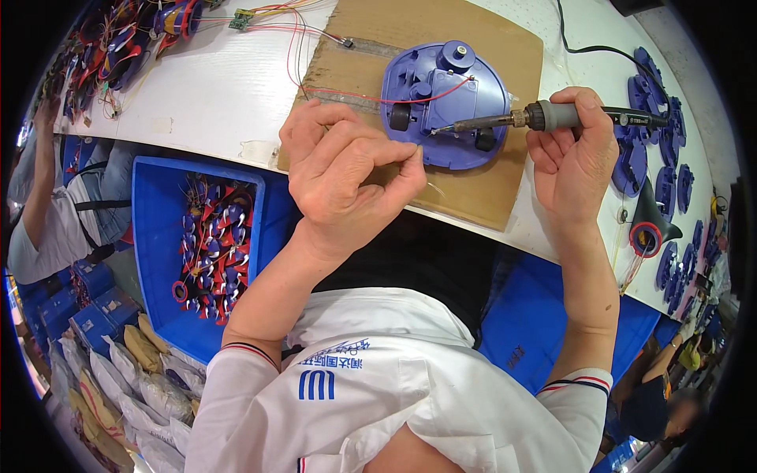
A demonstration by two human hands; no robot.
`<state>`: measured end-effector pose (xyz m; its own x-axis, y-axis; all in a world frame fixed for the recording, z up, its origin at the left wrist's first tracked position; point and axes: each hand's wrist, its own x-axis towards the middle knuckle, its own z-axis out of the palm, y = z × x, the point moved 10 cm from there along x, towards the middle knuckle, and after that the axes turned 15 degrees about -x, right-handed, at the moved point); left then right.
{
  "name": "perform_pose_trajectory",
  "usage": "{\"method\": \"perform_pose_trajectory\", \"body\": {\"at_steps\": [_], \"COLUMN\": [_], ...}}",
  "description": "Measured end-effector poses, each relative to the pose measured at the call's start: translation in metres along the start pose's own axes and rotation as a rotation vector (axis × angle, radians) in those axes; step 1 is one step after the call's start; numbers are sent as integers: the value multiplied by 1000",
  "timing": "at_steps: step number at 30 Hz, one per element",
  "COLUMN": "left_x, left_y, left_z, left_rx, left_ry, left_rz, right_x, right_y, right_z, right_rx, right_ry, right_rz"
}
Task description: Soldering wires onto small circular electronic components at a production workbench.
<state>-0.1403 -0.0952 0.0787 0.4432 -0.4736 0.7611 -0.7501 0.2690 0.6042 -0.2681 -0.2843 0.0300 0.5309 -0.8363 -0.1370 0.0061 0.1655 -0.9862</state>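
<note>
A purple plastic housing (pixel 457 98) with black wheels lies open side up on a sheet of brown cardboard (pixel 505 47). My right hand (pixel 576 154) is closed around the grey handle of a soldering iron (pixel 540 117). The iron's tip reaches over the lower part of the housing, beside its raised battery box; whether it touches is too small to tell. At the housing's lower left edge, my left hand (pixel 347 162) pinches thumb and forefinger together. What sits in that pinch cannot be made out. A thin red wire (pixel 359 100) crosses the housing from the left.
Wired purple and red assemblies (pixel 126 43) are heaped at the far left, with a small green circuit board (pixel 240 20) near them. More purple housings (pixel 666 130) lie at the right. A blue bin (pixel 150 229) of parts stands left below the table. Other people are on both sides.
</note>
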Motion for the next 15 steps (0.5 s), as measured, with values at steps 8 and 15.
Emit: {"method": "perform_pose_trajectory", "body": {"at_steps": [8,15], "left_x": [-1,-1], "left_y": [0,0], "left_z": [0,1], "left_rx": [-4,-3], "left_ry": [2,-11], "left_rz": [5,6], "right_x": [-1,-1], "right_y": [2,2], "right_z": [0,1], "right_rx": [-1,15], "right_ry": [26,6], "right_rz": [19,23]}}
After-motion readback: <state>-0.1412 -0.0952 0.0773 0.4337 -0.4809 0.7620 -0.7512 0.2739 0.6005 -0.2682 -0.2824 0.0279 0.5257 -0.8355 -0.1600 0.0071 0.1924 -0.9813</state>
